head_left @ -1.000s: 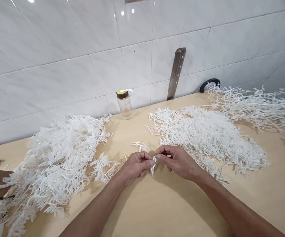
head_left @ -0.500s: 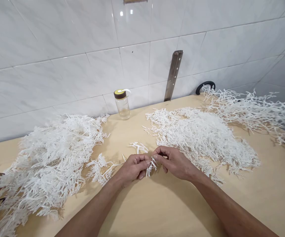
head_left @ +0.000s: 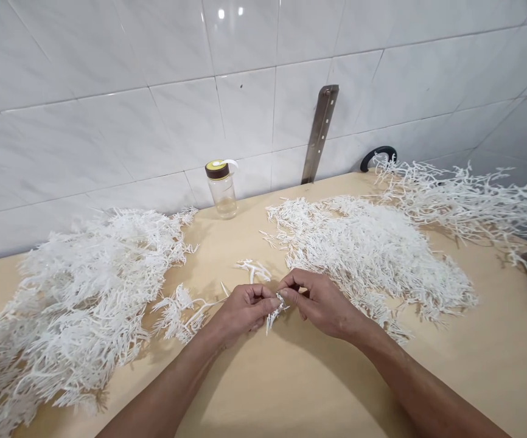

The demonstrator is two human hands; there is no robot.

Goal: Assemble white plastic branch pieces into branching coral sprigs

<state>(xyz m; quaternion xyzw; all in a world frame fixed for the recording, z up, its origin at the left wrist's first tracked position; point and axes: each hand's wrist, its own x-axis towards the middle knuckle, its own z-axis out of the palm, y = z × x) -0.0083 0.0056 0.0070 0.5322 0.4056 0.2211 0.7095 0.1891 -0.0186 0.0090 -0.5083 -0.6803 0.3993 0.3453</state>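
Observation:
Between thumb and fingers, my left hand point(head_left: 247, 311) pinches a small white plastic sprig point(head_left: 273, 319) whose thin tips hang down toward the table. My right hand point(head_left: 319, 302) is closed too, its thumb and forefinger pinching at the sprig's upper end. Exactly what the right fingertips grip is partly hidden. Just beyond the hands lies a bare white branched stem point(head_left: 255, 269). A leafy white plastic branch point(head_left: 174, 313) rests left of my left hand, with its stem pointing toward it.
A large heap of white branches point(head_left: 103, 286) covers the left side. Small sprigs point(head_left: 359, 243) are piled at right, with bare stems point(head_left: 464, 194) behind. A bottle point(head_left: 222, 196) stands near the tiled wall, and a metal strip point(head_left: 321, 134) leans there. A black ring-shaped object point(head_left: 377, 155) is behind.
Both hands stay close together at the same spot. The sprig has tilted slightly and the right fingertips have shifted a little at its top. The view has moved slightly.

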